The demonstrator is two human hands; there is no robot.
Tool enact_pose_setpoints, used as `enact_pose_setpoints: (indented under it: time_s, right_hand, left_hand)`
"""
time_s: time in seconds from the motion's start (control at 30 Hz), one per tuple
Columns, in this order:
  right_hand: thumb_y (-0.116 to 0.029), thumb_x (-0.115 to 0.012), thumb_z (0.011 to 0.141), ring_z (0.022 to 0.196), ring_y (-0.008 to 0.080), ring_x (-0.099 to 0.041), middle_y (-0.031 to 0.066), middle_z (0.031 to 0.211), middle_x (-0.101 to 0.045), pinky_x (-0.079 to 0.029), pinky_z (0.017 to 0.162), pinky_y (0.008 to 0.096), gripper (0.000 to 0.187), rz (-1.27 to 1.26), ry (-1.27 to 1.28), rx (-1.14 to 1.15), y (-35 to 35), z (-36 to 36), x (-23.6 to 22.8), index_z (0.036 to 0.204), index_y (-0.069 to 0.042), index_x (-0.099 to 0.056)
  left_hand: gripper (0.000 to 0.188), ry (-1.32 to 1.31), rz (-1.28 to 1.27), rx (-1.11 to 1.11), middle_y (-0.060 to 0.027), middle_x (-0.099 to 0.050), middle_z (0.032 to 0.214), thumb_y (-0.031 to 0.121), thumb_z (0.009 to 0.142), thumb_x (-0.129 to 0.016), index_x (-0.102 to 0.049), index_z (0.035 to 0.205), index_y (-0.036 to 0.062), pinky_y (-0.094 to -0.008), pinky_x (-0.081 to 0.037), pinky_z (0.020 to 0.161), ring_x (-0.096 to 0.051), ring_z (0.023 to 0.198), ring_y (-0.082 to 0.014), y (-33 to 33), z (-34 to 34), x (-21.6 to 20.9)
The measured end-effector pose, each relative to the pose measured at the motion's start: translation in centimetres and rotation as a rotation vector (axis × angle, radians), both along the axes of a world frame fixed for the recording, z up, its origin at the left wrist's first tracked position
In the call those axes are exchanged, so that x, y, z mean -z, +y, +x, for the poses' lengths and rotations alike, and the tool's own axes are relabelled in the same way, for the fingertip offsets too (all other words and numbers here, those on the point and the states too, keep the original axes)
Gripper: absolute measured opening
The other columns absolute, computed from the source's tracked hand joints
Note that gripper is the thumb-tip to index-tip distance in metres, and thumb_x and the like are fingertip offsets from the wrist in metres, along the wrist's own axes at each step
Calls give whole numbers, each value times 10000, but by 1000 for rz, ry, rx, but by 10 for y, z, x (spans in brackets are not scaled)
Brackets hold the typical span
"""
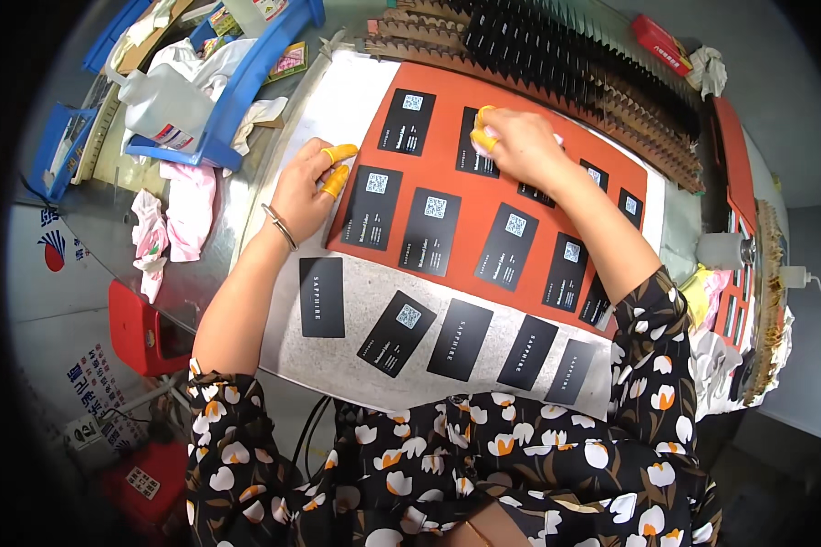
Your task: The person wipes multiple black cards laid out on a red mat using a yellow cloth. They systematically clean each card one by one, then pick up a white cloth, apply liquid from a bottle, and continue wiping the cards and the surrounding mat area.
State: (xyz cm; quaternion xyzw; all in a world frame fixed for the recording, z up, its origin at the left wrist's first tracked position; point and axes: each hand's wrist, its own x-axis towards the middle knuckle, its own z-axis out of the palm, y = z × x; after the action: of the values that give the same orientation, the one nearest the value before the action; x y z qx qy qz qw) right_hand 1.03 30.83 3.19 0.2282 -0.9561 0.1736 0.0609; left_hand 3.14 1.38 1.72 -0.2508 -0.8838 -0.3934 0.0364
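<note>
My right hand (518,146), with yellow finger cots on its fingertips, is curled over a black card (477,162) in the far row of an orange-red mat (465,187). Its fingers are at the card's upper part, which they partly hide. Close to the mat's left edge, my left hand (308,190) also wears yellow cots; thumb and forefinger are apart with nothing between them. Several black cards with a square code and white print, such as this card (430,232), lie spaced over the mat. My right forearm covers part of some. More cards (322,297) lie on the grey surface nearer me.
Along the far edge stands a long toothed rack (556,64) full of upright black cards. To the left are a blue tray (255,68), a squeeze bottle (166,105), pink cloths (190,210) and a red stool (137,324). A red box (661,46) sits at the far right.
</note>
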Motion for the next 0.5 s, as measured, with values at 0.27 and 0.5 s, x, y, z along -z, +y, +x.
enact_pose_setpoints:
  time_s: [0.27,0.5]
  right_hand:
    - [-142,-540,811,658,366,-567,180,771,-596,-433,564,434,132,-59,-154,-180,5,48,-21,800,-11,-529]
    - [-118,-478,887,568,101,-558,42,789,-608,-468,485,239,150,-1818,-768,368,65,121,-47,949,-18,-572]
  left_hand:
    - [240,-3,2,16,-93,-524,866,-2,817,-511,-597,1040,19,-256,-391,631,-507,724,-197,-2,-1,3]
    - [241,44,22,-113,-83,-529,733,8,804,-543,-610,1035,8,-265,-393,584,-477,618,-166,5,5,-7]
